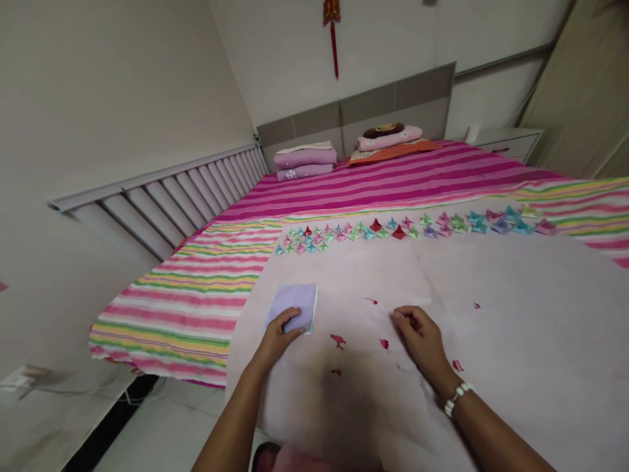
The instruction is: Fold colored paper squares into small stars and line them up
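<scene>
A stack of lavender paper squares (295,303) lies on the pale sheet (413,275) spread over the bed. On its lower edge rests my left hand (282,333), thumb and fingers apart around the near corner. My right hand (417,331), with a beaded bracelet at the wrist, is over the sheet to the right, fingertips pressed together; anything between them is too small to make out. Small red paper scraps (338,341) are scattered between and around the hands. Folded paper shapes (376,225) in several colours stand in rows along the sheet's far edge.
Beyond the sheet is a striped bed cover (196,288). Folded bedding (305,158) and a pillow (388,137) sit by the headboard (363,108). A metal rail (181,190) borders the left side, and a white cabinet (511,144) stands at the back right.
</scene>
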Available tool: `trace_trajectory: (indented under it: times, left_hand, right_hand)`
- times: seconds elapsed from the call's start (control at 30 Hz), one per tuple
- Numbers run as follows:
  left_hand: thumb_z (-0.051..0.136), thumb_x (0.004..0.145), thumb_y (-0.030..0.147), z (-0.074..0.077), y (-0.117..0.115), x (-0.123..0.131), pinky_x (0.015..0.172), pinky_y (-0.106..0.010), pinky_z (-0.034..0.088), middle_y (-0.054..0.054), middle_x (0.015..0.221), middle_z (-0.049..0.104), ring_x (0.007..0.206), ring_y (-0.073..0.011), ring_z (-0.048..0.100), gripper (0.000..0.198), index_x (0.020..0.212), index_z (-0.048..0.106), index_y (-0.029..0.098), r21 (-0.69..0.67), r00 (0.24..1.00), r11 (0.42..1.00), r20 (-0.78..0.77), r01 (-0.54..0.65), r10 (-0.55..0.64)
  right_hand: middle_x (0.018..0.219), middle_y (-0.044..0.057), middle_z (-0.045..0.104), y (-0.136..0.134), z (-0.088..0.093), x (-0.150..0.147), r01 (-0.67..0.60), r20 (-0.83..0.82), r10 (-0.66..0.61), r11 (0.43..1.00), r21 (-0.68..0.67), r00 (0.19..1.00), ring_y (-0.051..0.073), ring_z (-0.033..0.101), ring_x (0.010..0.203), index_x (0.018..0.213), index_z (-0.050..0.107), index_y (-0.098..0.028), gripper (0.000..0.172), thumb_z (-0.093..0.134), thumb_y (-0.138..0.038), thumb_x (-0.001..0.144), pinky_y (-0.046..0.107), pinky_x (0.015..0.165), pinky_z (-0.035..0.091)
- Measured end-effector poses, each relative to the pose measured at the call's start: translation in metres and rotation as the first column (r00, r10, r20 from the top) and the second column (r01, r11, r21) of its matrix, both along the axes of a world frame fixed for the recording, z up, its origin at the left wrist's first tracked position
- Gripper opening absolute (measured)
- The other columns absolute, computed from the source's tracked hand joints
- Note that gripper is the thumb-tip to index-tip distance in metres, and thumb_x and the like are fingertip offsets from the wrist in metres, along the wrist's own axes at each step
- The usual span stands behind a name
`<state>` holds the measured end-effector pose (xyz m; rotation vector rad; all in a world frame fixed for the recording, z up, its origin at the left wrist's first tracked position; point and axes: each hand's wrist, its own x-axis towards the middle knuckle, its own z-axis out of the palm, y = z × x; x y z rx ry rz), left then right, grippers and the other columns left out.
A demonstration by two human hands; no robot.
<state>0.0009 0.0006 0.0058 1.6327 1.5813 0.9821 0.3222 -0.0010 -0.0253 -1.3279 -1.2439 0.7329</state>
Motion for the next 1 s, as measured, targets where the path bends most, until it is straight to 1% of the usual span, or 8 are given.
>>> trace_trajectory:
  times: [0.2, 0.33, 0.6, 0.83, 1.0]
  left_hand:
    - [0.071, 0.065, 0.03, 0.0, -0.0002, 0.0009, 0.107, -0.042, 0.032, -0.012, 0.124, 0.06, 0.121, -0.0249, 0.05, 0.044, 0.106, 0.065, 0.016, 0.002, 1.0, 1.0, -0.005, -0.007, 0.007]
    - [0.071, 0.065, 0.03, -0.0014, -0.0001, 0.001, 0.107, -0.042, 0.033, -0.011, 0.123, 0.061, 0.12, -0.0246, 0.05, 0.042, 0.105, 0.065, 0.017, 0.015, 1.0, 1.0, -0.006, -0.009, 0.009]
    - [0.07, 0.067, 0.03, -0.0045, 0.0003, 0.0002, 0.106, -0.043, 0.033, -0.01, 0.121, 0.062, 0.119, -0.0241, 0.052, 0.038, 0.103, 0.066, 0.019, 0.036, 1.0, 0.999, -0.01, -0.008, 0.009]
    - [0.07, 0.067, 0.03, -0.0056, 0.0009, -0.0005, 0.106, -0.042, 0.034, -0.009, 0.12, 0.063, 0.119, -0.024, 0.052, 0.036, 0.101, 0.066, 0.019, 0.051, 1.0, 0.999, -0.009, 0.002, -0.001]
    - [0.07, 0.067, 0.03, -0.0057, 0.0009, -0.0008, 0.106, -0.042, 0.034, -0.009, 0.121, 0.062, 0.12, -0.0234, 0.051, 0.037, 0.102, 0.066, 0.019, 0.048, 1.0, 0.999, -0.016, 0.002, -0.001]
  right_hand:
    - [0.06, -0.001, 0.052, 0.0001, 0.002, -0.0009, 0.007, 0.008, -0.007, 1.0, 0.012, 1.0, 0.015, 0.044, 0.054, 0.079, 0.06, -0.018, 0.023, 0.056, -0.041, 0.08, 0.027, 0.05, 0.038]
    - [0.06, -0.001, 0.052, -0.0005, 0.0033, -0.0007, 0.004, 0.01, -0.005, 1.0, 0.013, 1.0, 0.015, 0.044, 0.054, 0.079, 0.06, -0.018, 0.022, 0.056, -0.04, 0.08, 0.026, 0.049, 0.038]
    - [0.06, -0.001, 0.053, 0.0009, -0.0029, 0.0004, -0.001, 0.001, 0.001, 1.0, 0.015, 1.0, 0.015, 0.044, 0.053, 0.08, 0.06, -0.019, 0.022, 0.056, -0.041, 0.08, 0.026, 0.049, 0.037]
    - [0.061, -0.001, 0.052, -0.0001, 0.0001, 0.0001, -0.001, 0.007, 0.001, 1.0, 0.004, 1.0, 0.015, 0.044, 0.054, 0.08, 0.059, -0.019, 0.022, 0.056, -0.041, 0.08, 0.027, 0.051, 0.037]
    - [0.059, -0.002, 0.052, 0.0006, -0.0012, -0.0002, -0.005, -0.005, 0.005, 1.0, 0.006, 1.0, 0.015, 0.045, 0.054, 0.08, 0.059, -0.02, 0.023, 0.056, -0.042, 0.08, 0.027, 0.05, 0.037]
